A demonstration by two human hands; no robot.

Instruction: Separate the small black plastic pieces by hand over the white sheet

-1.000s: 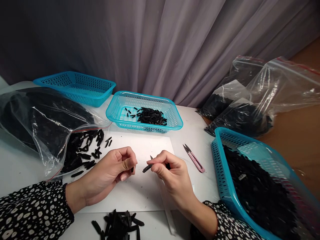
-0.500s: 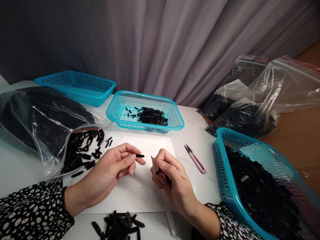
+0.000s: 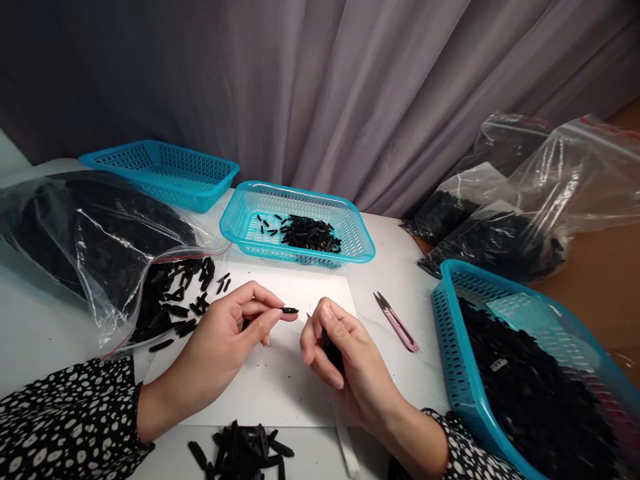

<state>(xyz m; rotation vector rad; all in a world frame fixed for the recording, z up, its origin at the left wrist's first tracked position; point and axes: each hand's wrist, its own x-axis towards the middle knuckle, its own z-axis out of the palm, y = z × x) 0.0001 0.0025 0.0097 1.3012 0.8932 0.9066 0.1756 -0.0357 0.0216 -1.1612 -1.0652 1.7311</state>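
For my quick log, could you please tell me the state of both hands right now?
Left hand: closed, pinching a small black piece.
Right hand: closed loosely around a dark object, mostly hidden.

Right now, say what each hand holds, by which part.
Left hand: small, slender black piece, pinched near one end. Right hand: dark object, mostly hidden; hold unclear.

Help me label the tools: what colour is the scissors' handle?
The scissors' handle is pink, shown best in the head view.
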